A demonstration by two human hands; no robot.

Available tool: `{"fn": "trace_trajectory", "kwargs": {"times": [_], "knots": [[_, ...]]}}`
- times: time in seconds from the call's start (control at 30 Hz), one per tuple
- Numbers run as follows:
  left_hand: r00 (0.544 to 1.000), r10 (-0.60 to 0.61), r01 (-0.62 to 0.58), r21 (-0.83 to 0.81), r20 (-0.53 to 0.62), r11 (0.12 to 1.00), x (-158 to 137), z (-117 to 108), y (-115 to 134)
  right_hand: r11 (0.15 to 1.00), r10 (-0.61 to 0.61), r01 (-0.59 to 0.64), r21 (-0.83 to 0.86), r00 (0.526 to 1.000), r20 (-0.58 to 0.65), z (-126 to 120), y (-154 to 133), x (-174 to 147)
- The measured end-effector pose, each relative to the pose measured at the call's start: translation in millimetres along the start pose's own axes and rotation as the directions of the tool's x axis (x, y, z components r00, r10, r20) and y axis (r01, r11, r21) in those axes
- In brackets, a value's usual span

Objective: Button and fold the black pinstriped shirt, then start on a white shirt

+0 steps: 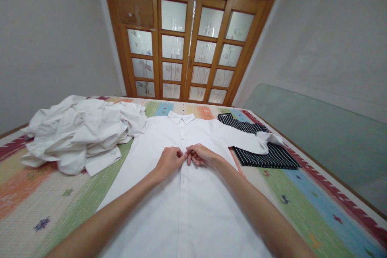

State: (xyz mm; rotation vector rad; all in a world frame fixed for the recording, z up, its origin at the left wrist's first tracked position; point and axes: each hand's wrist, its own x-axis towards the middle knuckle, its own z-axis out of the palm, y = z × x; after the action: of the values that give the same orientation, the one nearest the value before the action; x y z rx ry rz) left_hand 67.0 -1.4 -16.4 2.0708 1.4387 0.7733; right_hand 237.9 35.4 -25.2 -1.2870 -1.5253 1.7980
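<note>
A white button-up shirt (pixel 157 141) lies spread front side up, its collar pointing away from me and its upper buttons fastened down the middle. Both hands meet at the front placket, around mid-chest. My left hand (pixel 171 160) is closed, thumb and forefinger pinching the placket edge. My right hand (pixel 200 155) pinches the same spot from the other side, its other fingers curled underneath. Whether a button sits between the fingertips is hidden. The shirt's right-hand sleeve (pixel 244 140) stretches out over dark striped cloth.
A heap of crumpled white garments (pixel 87 129) lies on the left, touching the shirt's sleeve side. Folded black-and-white striped clothing (pixel 269 157) is on the right. Everything rests on a colourful patterned bed cover (pixel 290 193). Beyond stand wooden glass-paned doors (pixel 184 48), with a pale green board (pixel 317 129) along the right wall.
</note>
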Motion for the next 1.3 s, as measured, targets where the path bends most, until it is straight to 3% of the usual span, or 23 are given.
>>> {"fn": "trace_trajectory", "kwargs": {"times": [0.27, 0.43, 0.73, 1.03, 1.3], "knots": [[0.999, 0.027, -0.018, 0.213, -0.037, 0.977, -0.6, 8.3, -0.4, 0.999, -0.016, 0.017, -0.035, 1.000, 0.004, -1.2, 3.7, 0.7], [0.998, 0.056, -0.048, 0.254, -0.026, 0.966, 0.6, 12.4, -5.0, 0.999, -0.019, 0.019, -0.041, 1.000, 0.008, -1.6, 3.1, 0.1], [0.997, 0.056, -0.047, 0.177, -0.047, 0.983, 0.3, 13.8, -7.1, 0.996, -0.042, 0.042, -0.072, 0.999, 0.007, 0.8, -0.5, -5.8], [0.993, 0.030, -0.039, -0.074, -0.118, 0.996, 1.8, 16.0, -16.3, 0.985, -0.103, 0.097, -0.140, 0.994, -0.033, 1.1, 4.2, -6.2], [0.989, 0.020, -0.037, -0.117, -0.145, 0.992, 1.2, 18.0, -17.4, 0.974, -0.105, 0.090, -0.206, 0.992, -0.063, 0.2, 5.2, -2.2]]}}
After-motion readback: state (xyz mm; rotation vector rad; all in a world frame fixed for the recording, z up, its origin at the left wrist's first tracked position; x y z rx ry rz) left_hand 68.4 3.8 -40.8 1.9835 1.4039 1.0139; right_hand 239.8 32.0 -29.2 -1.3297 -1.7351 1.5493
